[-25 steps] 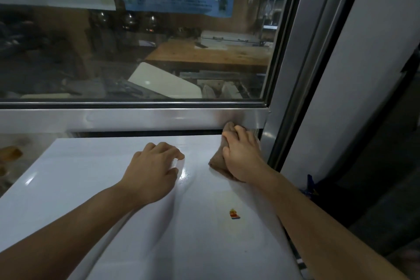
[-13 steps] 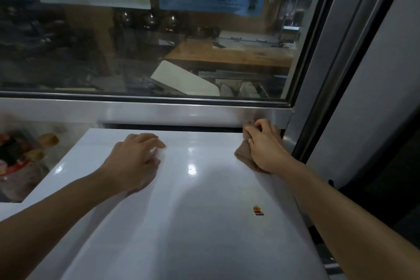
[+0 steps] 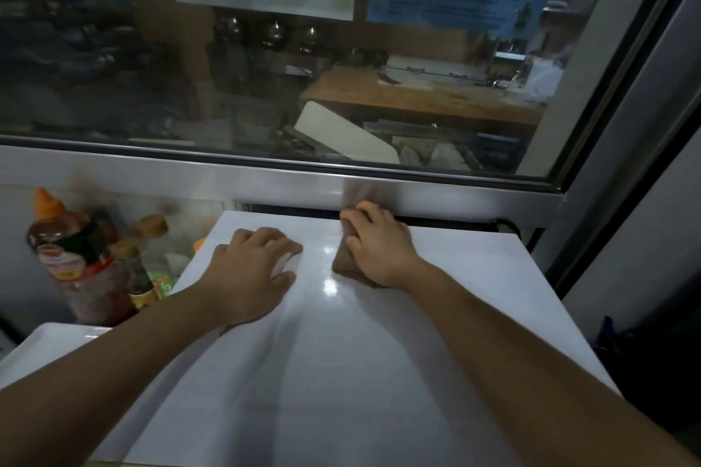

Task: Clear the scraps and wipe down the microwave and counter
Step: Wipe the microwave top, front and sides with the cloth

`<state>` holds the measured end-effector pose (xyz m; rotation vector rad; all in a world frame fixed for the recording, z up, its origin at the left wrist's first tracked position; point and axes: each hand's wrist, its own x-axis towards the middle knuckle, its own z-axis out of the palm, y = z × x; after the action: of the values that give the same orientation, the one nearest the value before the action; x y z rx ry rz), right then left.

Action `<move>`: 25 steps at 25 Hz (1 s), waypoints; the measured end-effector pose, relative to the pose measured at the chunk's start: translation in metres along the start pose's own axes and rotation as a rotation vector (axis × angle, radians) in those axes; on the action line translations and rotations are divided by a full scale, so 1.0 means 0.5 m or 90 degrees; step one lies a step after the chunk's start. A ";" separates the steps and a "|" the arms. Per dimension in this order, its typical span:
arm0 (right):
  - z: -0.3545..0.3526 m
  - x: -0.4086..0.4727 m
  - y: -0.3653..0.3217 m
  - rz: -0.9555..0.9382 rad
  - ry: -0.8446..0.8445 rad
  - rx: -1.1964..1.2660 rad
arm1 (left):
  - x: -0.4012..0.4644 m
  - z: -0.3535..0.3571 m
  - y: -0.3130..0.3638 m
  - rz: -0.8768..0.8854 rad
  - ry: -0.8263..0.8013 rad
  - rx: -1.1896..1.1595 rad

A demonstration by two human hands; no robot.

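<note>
While the brown cloth [image 3: 343, 258] sits at the back of the white microwave top [image 3: 379, 372], long overlapping strokes with even pressure should serve best. Right hand [image 3: 379, 250]: fingers [image 3: 364, 209] curled over the cloth, grasping it. Left hand [image 3: 246, 277]: fingers relaxed, resting on the top, holding nothing.

Both hands on microwave [image 3: 341, 372] top: left hand [image 3: 250, 269] near its left edge, right hand [image 3: 383, 246] on cloth [image 3: 343, 258] at back, w/ window [image 3: 265, 68] behind. Sauce bottles [image 3: 76, 258] left of microwave.
</note>
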<state>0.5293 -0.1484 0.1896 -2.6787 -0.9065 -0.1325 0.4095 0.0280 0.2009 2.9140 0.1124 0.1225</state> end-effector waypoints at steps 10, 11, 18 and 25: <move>-0.024 -0.026 0.022 0.117 0.068 -0.038 | -0.086 -0.034 -0.111 -0.009 0.033 -0.002; -0.003 -0.001 -0.024 0.078 0.064 -0.024 | -0.084 -0.031 -0.116 -0.003 0.037 -0.019; 0.067 0.107 -0.186 -0.079 0.000 0.047 | -0.079 -0.015 -0.136 0.012 0.048 -0.053; 0.032 0.020 -0.053 0.118 0.168 0.043 | -0.156 -0.025 -0.175 0.009 0.085 -0.222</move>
<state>0.5210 -0.1174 0.1834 -2.5872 -0.5702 -0.3943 0.3250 0.1094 0.1878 2.5582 0.0833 0.3058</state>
